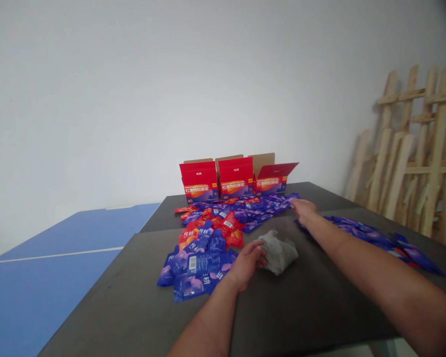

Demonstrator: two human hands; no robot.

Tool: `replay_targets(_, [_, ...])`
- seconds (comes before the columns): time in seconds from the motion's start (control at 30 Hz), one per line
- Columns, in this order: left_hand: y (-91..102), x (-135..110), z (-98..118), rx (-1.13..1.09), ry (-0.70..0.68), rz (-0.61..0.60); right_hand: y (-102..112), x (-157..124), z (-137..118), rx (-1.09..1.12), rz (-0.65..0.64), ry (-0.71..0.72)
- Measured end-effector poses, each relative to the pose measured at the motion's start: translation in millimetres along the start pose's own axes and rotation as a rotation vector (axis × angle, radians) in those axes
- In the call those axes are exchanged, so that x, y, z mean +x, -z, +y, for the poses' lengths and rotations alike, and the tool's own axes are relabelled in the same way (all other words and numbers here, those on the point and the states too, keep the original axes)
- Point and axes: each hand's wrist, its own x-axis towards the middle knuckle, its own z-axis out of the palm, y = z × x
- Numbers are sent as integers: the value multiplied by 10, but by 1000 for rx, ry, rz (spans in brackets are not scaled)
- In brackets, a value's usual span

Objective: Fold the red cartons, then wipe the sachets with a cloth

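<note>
My left hand (247, 262) rests on the dark table (297, 307), its fingers closed on the edge of a crumpled grey cloth (278, 253). To its left lies a heap of purple and red sachets (208, 243). My right hand (304, 208) reaches farther out, fingers down on the purple sachets (271, 206) near the far side of the heap. Three open red boxes (232, 179) stand in a row behind the sachets.
More purple sachets (379, 240) lie in a strip along the table's right side. A blue table-tennis table (59, 258) adjoins on the left. Wooden frames (416, 153) lean against the white wall at the right.
</note>
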Motion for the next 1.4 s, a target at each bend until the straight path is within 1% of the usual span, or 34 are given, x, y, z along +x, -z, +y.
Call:
replay_targets(0.1, [5,9,24,-62,19,0,-65,-232,-60,-68,-190,57])
replay_targets(0.13, [7,10,42,-91,35,-5,-71,-316,-77,-113,-277,110])
replay_targets(0.17, [10,8,66,-129,57,-12,-69,-403,-89,-182,-377,207])
replay_targets(0.2, [15,5,94,-174,83,-18,-58,-491,-94,-267,-482,355])
replay_targets(0.27, [26,-4,161,-279,127,-21,-13,-668,-76,-449,-683,762])
replay_targets(0.3, [33,-10,195,-332,139,-19,19,-755,-52,-520,-759,974])
replay_targets(0.33, [40,-16,226,-380,147,-22,55,-838,-18,-563,-809,1153])
replay_targets(0.37, [46,-22,253,-419,153,-32,94,-916,24,-593,-843,1296])
replay_targets(0.4, [51,-26,273,-447,156,-44,133,-988,73,-619,-866,1402])
replay_targets(0.47, [60,-24,288,-479,133,-40,206,-1110,179,-657,-874,1526])
replay_targets(0.53, [69,-9,270,-471,78,-13,256,-1201,286,-667,-866,1565])
replay_targets(0.6, [78,14,238,-442,17,21,272,-1266,385,-634,-831,1535])
replay_targets(0.63, [83,26,223,-426,-6,32,266,-1291,431,-610,-793,1488])
replay_targets(0.7, [88,45,208,-411,-57,65,231,-1331,513,-595,-683,1342])
replay_targets(0.77, [86,51,219,-404,-103,115,185,-1361,579,-679,-601,1163])
replay_targets(0.8, [82,49,232,-400,-117,138,164,-1374,604,-752,-591,1082])
replay_targets(0.83, [77,43,248,-397,-124,159,148,-1386,622,-834,-602,1009])
replay_targets(0.9, [66,25,281,-395,-121,183,134,-1406,635,-972,-665,899])
replay_targets(0.97, [61,4,306,-412,-113,179,145,-1417,619,-1028,-728,848])
replay_targets(1.0, [62,-5,313,-426,-107,172,160,-1418,602,-1024,-741,847])
replay_targets(1.07, [70,-17,319,-461,-92,160,205,-1410,557,-964,-712,890])
replay_targets(1.1, [75,-20,320,-481,-83,162,235,-1403,533,-910,-666,929])
replay_targets(1.17, [88,-21,321,-518,-54,186,303,-1394,488,-773,-553,1028])
replay_targets(1.2, [94,-21,324,-534,-29,202,336,-1397,469,-708,-517,1088])
replay_targets(1.23, [100,-21,328,-547,3,211,365,-1407,454,-655,-509,1157])
replay_targets(1.27, [104,-23,333,-558,39,207,386,-1425,444,-618,-534,1237])
replay_targets(1.3, [108,-26,340,-568,72,188,398,-1452,439,-598,-585,1326])
replay_targets(1.4, [114,-45,357,-582,138,83,374,-1567,448,-587,-743,1575])
